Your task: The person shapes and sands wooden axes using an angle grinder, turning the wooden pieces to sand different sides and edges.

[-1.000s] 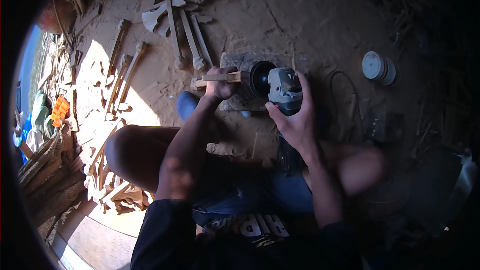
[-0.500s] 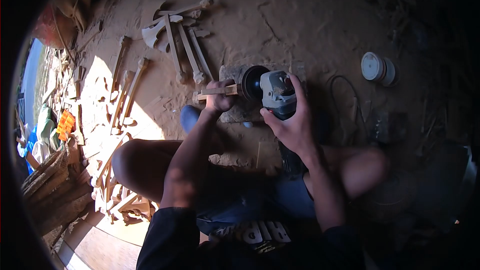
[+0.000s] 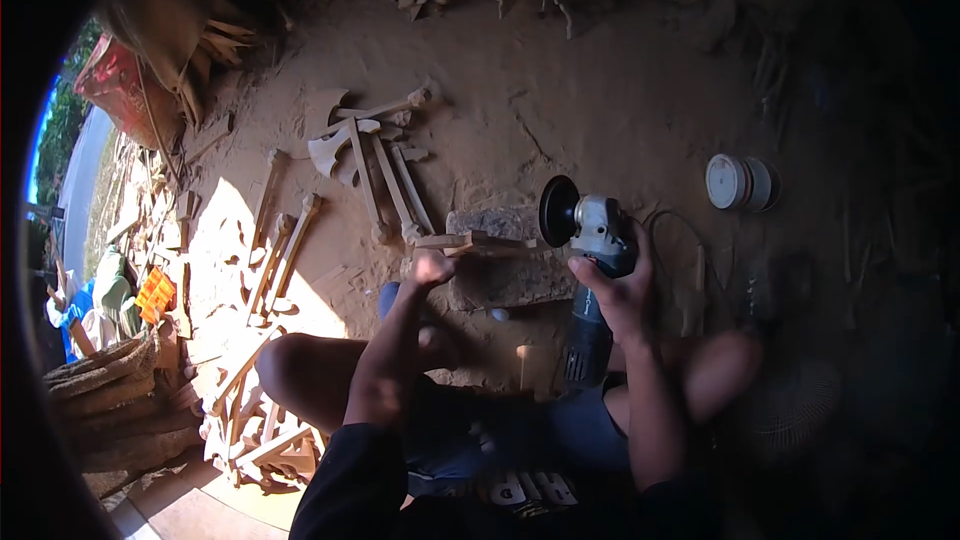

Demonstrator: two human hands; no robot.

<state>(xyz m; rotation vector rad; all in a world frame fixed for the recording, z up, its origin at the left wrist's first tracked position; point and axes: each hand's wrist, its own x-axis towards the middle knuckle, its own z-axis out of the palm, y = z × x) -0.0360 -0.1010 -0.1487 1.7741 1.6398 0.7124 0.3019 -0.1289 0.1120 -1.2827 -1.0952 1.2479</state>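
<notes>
My right hand (image 3: 622,290) is wrapped round an angle grinder (image 3: 590,325) with a grey metal head and a dark round disc (image 3: 558,211) facing left. Closed on a pale carved wooden piece (image 3: 490,243), my left hand (image 3: 432,267) holds it level, its right end just below and left of the disc. A small gap seems to lie between wood and disc. Under the wooden piece is a worn block (image 3: 515,280) on the ground. Whether the disc is spinning I cannot tell.
Axe-shaped wooden pieces (image 3: 375,165) lie on the dirt ahead. More wooden pieces (image 3: 270,250) form a sunlit heap to the left. A white tub (image 3: 735,182) lies on its side at right, near a dark cable (image 3: 690,225). Sacking (image 3: 120,390) is at lower left.
The grinder has moved right and away from the wooden piece, which now shows more of its length. My head view has tilted up, so the scene sits lower.
</notes>
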